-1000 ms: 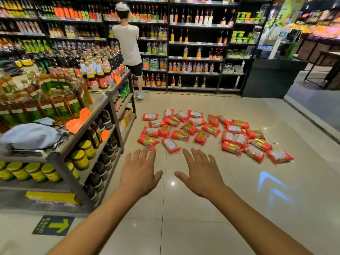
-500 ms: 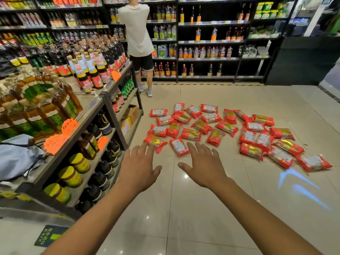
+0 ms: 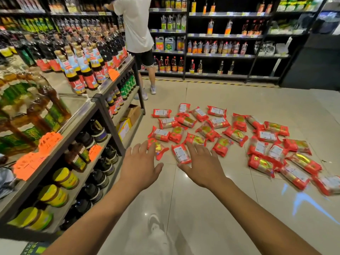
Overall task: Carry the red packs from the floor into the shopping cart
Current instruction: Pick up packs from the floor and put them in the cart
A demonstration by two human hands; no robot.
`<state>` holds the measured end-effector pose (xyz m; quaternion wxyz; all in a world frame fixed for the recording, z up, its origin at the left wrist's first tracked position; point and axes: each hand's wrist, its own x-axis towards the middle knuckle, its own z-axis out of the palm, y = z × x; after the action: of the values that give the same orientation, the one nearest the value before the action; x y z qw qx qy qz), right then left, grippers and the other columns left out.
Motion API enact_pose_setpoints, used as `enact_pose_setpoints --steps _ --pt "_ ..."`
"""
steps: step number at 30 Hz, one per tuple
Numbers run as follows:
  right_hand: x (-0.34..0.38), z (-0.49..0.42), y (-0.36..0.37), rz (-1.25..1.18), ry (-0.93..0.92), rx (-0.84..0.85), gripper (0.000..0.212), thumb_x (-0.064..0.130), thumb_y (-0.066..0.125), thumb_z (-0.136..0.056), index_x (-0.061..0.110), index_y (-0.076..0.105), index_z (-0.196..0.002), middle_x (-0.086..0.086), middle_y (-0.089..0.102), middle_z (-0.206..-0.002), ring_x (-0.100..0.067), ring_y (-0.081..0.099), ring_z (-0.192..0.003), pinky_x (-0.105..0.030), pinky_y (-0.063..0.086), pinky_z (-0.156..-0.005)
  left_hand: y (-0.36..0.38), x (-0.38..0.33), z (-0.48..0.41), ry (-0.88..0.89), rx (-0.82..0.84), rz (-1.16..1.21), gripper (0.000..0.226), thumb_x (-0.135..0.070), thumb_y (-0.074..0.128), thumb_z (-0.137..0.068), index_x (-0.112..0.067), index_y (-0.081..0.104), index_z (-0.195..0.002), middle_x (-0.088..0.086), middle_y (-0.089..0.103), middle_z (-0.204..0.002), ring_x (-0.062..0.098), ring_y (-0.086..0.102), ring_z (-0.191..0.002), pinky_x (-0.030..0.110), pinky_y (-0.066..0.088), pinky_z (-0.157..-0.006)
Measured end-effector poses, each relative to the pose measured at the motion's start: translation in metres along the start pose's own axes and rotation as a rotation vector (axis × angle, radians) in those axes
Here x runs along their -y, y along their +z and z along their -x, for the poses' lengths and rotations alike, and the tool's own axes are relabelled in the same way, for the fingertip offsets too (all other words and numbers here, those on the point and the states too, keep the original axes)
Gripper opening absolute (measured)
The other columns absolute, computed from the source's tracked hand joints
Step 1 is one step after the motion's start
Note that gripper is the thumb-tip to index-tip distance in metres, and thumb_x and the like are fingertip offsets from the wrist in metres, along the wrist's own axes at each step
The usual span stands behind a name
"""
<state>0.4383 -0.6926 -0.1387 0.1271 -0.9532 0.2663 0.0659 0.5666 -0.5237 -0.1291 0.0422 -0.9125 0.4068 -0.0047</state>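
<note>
now that the red packs (image 3: 236, 135) lie nearer, left hand (image 3: 139, 167) and right hand (image 3: 204, 168) reach with fingers (image 3: 136, 150) spread, holding nothing.

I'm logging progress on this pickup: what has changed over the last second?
The person has walked closer, and the left hand and right hand, fingers spread, now reach over the nearest red packs; contact is unclear, and nothing is gripped. The packs lie on the floor as before; the person in the white shirt stays at the shelves.
</note>
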Motion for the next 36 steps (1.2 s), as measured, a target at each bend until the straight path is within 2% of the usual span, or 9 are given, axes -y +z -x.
enact_pose_setpoints --steps 13,15,18,20,23,26,29,33,36 --pt "0.025 -0.239 -0.027 0.091 0.041 0.047 0.084 0.072 0.034 -0.099 0.026 0.009 -0.165 -0.009 0.017 -0.172 -0.028 0.016 -0.158 -0.052 0.014 -0.125 0.037 0.095 -0.238 0.049 0.02 0.097 0.075 -0.061 0.036 -0.102 -0.018 0.024 -0.162 0.01 0.03 -0.166 0.03 0.033 -0.149 0.047 0.029 -0.121" --pt "0.027 -0.271 -0.03 0.093 0.043 0.057 0.083 0.072 0.034 -0.099 0.026 0.011 -0.165 -0.009 0.018 -0.171 -0.028 0.016 -0.158 -0.051 0.015 -0.124 0.04 0.107 -0.265 0.059 0.021 0.122 0.078 -0.062 0.033 -0.096 -0.012 0.04 -0.156 0.016 0.045 -0.157 0.034 0.047 -0.139 0.051 0.039 -0.114" --pt "0.026 -0.312 -0.03 0.08 0.05 0.075 0.083 0.071 0.035 -0.099 0.026 0.011 -0.165 -0.009 0.018 -0.171 -0.028 0.017 -0.158 -0.05 0.015 -0.125 0.049 0.123 -0.304 0.087 0.039 0.161 0.075 -0.058 0.045 -0.088 -0.005 0.06 -0.139 0.021 0.064 -0.136 0.04 0.064 -0.115 0.052 0.052 -0.096" --pt "0.021 -0.34 -0.03 0.069 0.064 0.094 0.084 0.071 0.035 -0.099 0.025 0.01 -0.165 -0.01 0.018 -0.171 -0.028 0.016 -0.158 -0.05 0.015 -0.125 0.055 0.128 -0.332 0.091 0.034 0.134 0.074 -0.058 0.053 -0.092 -0.01 0.05 -0.149 0.017 0.056 -0.148 0.036 0.058 -0.126 0.049 0.047 -0.104" --pt "0.008 -0.385 -0.025 0.043 0.081 0.125 0.085 0.07 0.038 -0.099 0.025 0.009 -0.165 -0.01 0.019 -0.171 -0.029 0.017 -0.158 -0.051 0.018 -0.124 0.066 0.134 -0.378 0.103 0.065 0.137 0.081 -0.061 0.039 -0.093 -0.012 0.036 -0.158 0.015 0.041 -0.161 0.035 0.047 -0.14 0.05 0.038 -0.115" --pt "-0.012 -0.439 -0.013 0.01 0.095 0.156 0.087 0.07 0.04 -0.099 0.024 0.008 -0.166 -0.01 0.021 -0.17 -0.029 0.019 -0.157 -0.051 0.021 -0.123 0.084 0.139 -0.427 0.085 0.083 0.158 0.085 -0.06 0.037 -0.091 -0.01 0.035 -0.159 0.018 0.043 -0.159 0.037 0.045 -0.142 0.051 0.038 -0.115" --pt "-0.032 -0.498 0.003 -0.032 0.113 0.197 0.087 0.068 0.041 -0.099 0.022 0.009 -0.165 -0.01 0.021 -0.17 -0.03 0.02 -0.156 -0.051 0.021 -0.124 0.108 0.144 -0.483 0.082 0.115 0.119 0.079 -0.059 0.046 -0.1 -0.013 0.028 -0.162 0.013 0.038 -0.163 0.034 0.041 -0.145 0.049 0.035 -0.117" --pt "-0.062 -0.582 0.029 -0.088 0.131 0.246 0.086 0.064 0.043 -0.1 0.019 0.009 -0.165 -0.012 0.028 -0.167 -0.032 0.029 -0.152 -0.048 0.028 -0.121 0.146 0.15 -0.562 0.06 0.147 0.134 0.079 -0.058 0.053 -0.098 -0.013 0.033 -0.16 0.012 0.045 -0.158 0.033 0.046 -0.14 0.047 0.038 -0.114" --pt "-0.087 -0.639 0.057 -0.103 0.157 0.299 0.092 0.069 0.044 -0.097 0.018 0.01 -0.165 -0.014 0.034 -0.165 -0.034 0.036 -0.149 -0.048 0.032 -0.12 0.177 0.151 -0.614 0.019 0.23 0.158 0.079 -0.057 0.051 -0.099 -0.014 0.029 -0.162 0.011 0.038 -0.163 0.031 0.041 -0.146 0.046 0.033 -0.118"
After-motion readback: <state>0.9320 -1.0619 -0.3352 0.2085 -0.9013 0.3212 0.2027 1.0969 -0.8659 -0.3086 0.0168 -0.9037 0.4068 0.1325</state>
